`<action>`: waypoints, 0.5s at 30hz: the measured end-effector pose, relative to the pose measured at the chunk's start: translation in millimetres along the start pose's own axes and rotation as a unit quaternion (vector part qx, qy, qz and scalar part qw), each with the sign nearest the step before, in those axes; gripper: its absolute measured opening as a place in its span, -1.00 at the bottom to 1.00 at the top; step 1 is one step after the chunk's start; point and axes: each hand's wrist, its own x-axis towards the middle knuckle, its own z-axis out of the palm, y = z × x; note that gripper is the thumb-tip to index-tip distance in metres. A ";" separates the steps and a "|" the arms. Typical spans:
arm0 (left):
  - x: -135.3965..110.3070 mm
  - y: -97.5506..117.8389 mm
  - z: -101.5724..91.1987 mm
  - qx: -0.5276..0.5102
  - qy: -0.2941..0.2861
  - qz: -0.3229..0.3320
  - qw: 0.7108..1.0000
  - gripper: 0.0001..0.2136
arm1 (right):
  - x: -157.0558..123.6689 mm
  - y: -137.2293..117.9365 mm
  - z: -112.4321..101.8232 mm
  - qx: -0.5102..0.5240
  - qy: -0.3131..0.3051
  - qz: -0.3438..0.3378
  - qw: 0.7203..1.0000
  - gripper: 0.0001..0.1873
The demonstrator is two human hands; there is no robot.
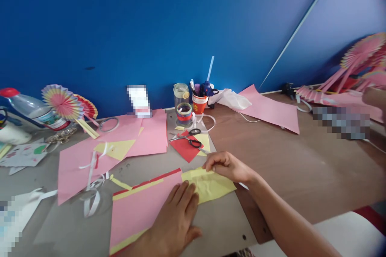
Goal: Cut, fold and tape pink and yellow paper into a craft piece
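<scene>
My left hand (177, 217) lies flat, fingers stretched out, over the right part of a pink paper sheet (138, 213) edged with yellow and red strips. Its fingertips reach the left side of a creased yellow paper (208, 188). At that paper's upper edge, my right hand (226, 164) has its fingers curled closed on it. Just beyond lie scissors (194, 140) with black handles, on a red paper square (183, 150). A loose yellow strip (120, 182) touches the pink sheet's upper left edge.
Larger pink sheets (78, 168) and curled white tape strips (92, 200) lie left. Tape rolls (184, 114) and a red cup (199, 104) of tools stand by the blue wall. Folded paper fans (63, 102) lean left beside a bottle (33, 108). Another person's hand (374, 100) shows far right.
</scene>
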 end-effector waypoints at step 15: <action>-1.1 -4.4 8.7 -0.045 0.010 0.018 0.999 -0.32 | 10.6 7.0 54.1 -0.216 0.115 -0.098 0.965 -0.73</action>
